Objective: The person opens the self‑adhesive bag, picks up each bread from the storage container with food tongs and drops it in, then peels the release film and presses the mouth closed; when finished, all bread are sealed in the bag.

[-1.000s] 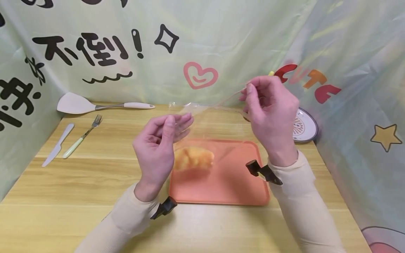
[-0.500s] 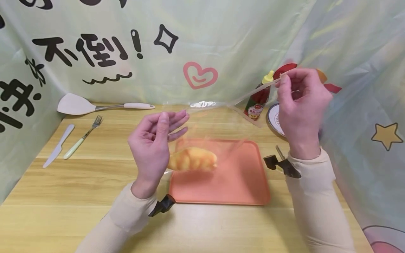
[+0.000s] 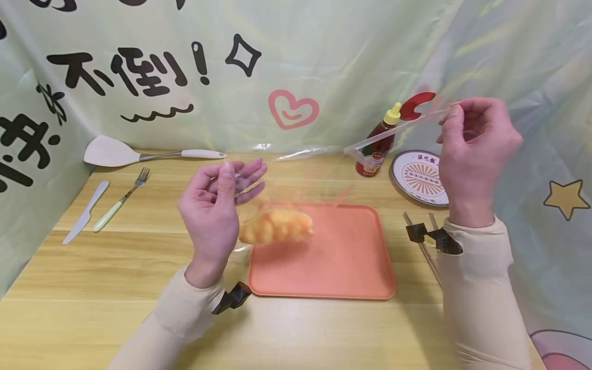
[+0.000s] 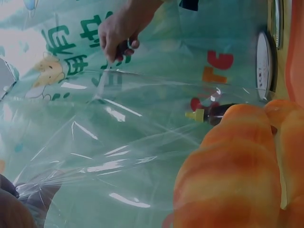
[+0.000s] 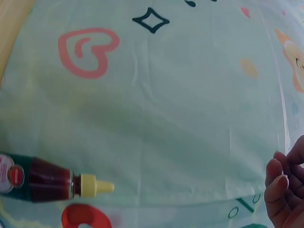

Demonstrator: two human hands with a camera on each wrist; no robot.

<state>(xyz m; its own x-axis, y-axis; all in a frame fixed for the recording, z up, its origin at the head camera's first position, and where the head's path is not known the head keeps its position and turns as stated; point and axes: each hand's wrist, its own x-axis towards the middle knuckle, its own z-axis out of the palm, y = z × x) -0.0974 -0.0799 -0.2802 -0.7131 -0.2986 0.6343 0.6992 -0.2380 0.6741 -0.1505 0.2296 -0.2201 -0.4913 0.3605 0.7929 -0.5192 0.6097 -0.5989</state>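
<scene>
A clear plastic bag [image 3: 302,153] with an orange-brown bread roll [image 3: 277,226] in it is held up between both hands. The roll hangs over the left part of a coral tray [image 3: 342,257]. My left hand [image 3: 210,216] grips the gathered plastic at the bag's left side; the left wrist view shows folds running into its fingers [image 4: 40,199]. My right hand [image 3: 478,149], up and to the right, pinches the end of a narrow clear strip of the bag's edge, pulled taut in front of a sauce bottle [image 3: 370,165]. In the left wrist view the bread [image 4: 228,180] looms large.
A white spatula [image 3: 111,151], a knife [image 3: 88,210] and a fork [image 3: 120,203] lie at the left. Back right is a patterned plate [image 3: 418,174]. A long metal utensil [image 3: 431,264] lies partly under the right forearm. Printed cloth [image 3: 324,61] walls the table's back and sides.
My right hand has moved well to the right, stretching the bag's edge strip and uncovering the bottle and plate. My left hand has drifted slightly left, and the bread has swung a little.
</scene>
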